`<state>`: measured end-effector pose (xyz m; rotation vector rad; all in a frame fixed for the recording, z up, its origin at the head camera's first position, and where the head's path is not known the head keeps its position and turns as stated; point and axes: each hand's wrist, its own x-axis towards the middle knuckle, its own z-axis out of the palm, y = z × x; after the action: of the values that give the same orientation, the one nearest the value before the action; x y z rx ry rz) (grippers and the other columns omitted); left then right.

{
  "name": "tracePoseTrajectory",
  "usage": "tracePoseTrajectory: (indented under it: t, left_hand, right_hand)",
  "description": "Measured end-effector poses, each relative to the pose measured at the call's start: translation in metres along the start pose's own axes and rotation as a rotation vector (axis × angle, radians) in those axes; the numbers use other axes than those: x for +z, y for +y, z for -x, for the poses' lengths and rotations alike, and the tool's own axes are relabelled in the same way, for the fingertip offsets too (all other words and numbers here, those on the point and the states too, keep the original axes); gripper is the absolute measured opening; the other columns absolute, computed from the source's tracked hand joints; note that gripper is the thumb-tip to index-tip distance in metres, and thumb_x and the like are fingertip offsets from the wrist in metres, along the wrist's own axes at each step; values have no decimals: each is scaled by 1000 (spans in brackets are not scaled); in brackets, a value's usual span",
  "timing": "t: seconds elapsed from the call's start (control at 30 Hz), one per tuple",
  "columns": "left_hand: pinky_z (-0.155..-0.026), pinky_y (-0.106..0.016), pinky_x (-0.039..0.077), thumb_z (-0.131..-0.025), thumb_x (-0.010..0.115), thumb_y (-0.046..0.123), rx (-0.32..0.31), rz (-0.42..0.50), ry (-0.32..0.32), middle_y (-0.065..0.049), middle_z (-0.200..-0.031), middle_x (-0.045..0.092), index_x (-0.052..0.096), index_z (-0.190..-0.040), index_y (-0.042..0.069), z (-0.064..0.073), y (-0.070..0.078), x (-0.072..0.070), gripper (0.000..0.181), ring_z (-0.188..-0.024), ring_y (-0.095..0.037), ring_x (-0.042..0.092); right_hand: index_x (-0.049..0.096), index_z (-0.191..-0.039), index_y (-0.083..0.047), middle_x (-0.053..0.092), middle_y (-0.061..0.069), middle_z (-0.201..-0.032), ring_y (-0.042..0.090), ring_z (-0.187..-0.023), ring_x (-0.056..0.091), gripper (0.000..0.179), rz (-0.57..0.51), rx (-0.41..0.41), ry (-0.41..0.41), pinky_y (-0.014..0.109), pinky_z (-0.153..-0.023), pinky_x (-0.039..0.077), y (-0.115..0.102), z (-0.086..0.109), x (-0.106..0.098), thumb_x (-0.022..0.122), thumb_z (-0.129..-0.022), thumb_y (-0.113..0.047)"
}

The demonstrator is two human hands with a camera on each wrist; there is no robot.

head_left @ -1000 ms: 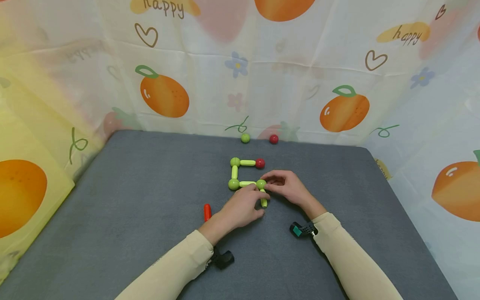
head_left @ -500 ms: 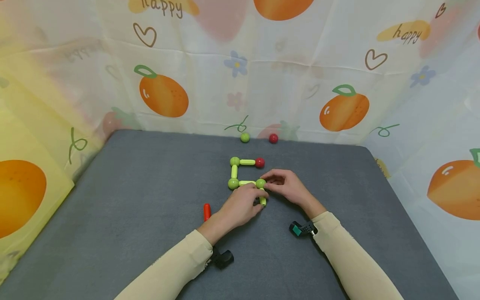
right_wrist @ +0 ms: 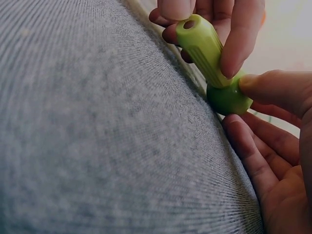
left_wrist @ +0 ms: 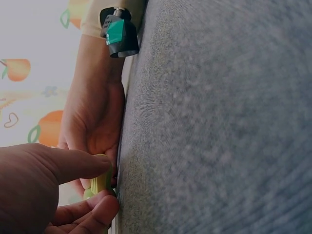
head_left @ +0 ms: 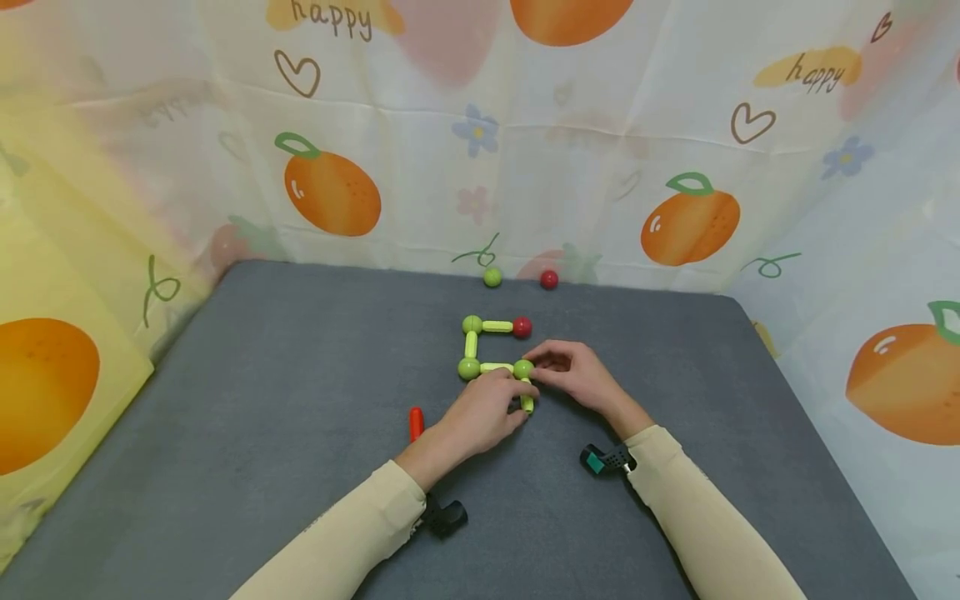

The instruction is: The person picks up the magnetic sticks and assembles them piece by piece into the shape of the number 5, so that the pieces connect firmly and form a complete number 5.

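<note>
On the grey table lies a chain of light green rods and balls. A green ball (head_left: 472,324) at its far left corner joins a rod (head_left: 497,326) that ends in a red ball (head_left: 522,327). Another rod (head_left: 471,345) runs down to a second green ball (head_left: 468,368). At the near right corner, my right hand (head_left: 576,375) pinches a green ball (right_wrist: 229,100) between thumb and fingers. My left hand (head_left: 483,415) grips the short ribbed rod (right_wrist: 204,51) joined to that ball, and a round hole shows in the rod's free end. The left hand partly covers the rod (head_left: 495,367) between the near balls.
A red rod (head_left: 416,423) lies left of my left forearm, which partly hides it. Along the table's back edge sit a loose green ball (head_left: 492,277) and a loose red ball (head_left: 549,279). A fruit-printed curtain (head_left: 420,167) hangs behind the table.
</note>
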<state>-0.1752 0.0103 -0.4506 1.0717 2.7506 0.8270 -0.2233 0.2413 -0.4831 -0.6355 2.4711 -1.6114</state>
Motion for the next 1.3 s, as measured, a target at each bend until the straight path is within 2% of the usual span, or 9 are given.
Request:
tracePoseTrajectory:
  t: [0.33, 0.57, 0.67, 0.87, 1.03, 1.17, 1.3]
  left_hand:
    - [-87, -38, 56, -100, 80, 13, 13, 6, 16, -5, -115, 74, 81, -124, 11, 1, -1, -1, 25, -101, -22, 65]
    - [-76, -33, 55, -101, 80, 16, -41, 94, 37, -7, -108, 69, 76, -137, 14, 3, -3, -20, 37, -88, -16, 63]
    - [-77, -35, 56, -101, 79, 18, -71, 127, 51, -7, -109, 70, 75, -139, 13, 0, -7, -31, 39, -89, -16, 65]
    - [-92, -45, 59, -103, 78, 21, -139, 160, 65, -11, -127, 73, 73, -140, 8, -12, -22, -64, 39, -112, -28, 71]
    - [-96, -45, 57, -105, 75, 20, -193, 169, 87, -12, -130, 71, 72, -141, 8, -26, -38, -89, 38, -117, -31, 68]
    - [-100, -43, 55, -106, 74, 19, -212, 166, 106, -11, -131, 70, 72, -140, 8, -39, -54, -98, 36, -118, -29, 67]
    - [-102, -44, 54, -107, 72, 17, -217, 144, 103, -13, -134, 70, 71, -141, 7, -52, -69, -101, 36, -119, -29, 66]
  right_hand:
    - [79, -123, -4, 77, 11, -114, 26, -100, 74, 22, 1, -1, -4, 29, -86, 60, -2, 0, 0, 78, -102, -9]
    - [79, -123, -5, 77, 10, -114, 26, -100, 74, 21, 7, -7, -7, 29, -87, 60, -1, -3, 1, 76, -103, -6]
    - [79, -123, -6, 77, 8, -115, 25, -101, 74, 21, 12, -7, -7, 29, -88, 60, -1, -4, 1, 77, -103, -7]
    - [80, -123, -7, 77, 8, -115, 25, -99, 74, 21, 3, -2, -8, 31, -86, 60, -3, -5, 1, 78, -102, -10]
    - [80, -122, -8, 78, 6, -114, 23, -99, 74, 21, 7, 10, 0, 30, -86, 60, -3, -3, 0, 79, -102, -11]
    - [81, -121, -8, 78, 7, -112, 24, -97, 74, 21, 13, 17, 3, 29, -85, 60, -3, -2, 1, 80, -101, -12]
    - [81, -122, -7, 77, 8, -113, 26, -98, 74, 21, 17, 26, 0, 28, -85, 59, -2, 0, 0, 80, -101, -13]
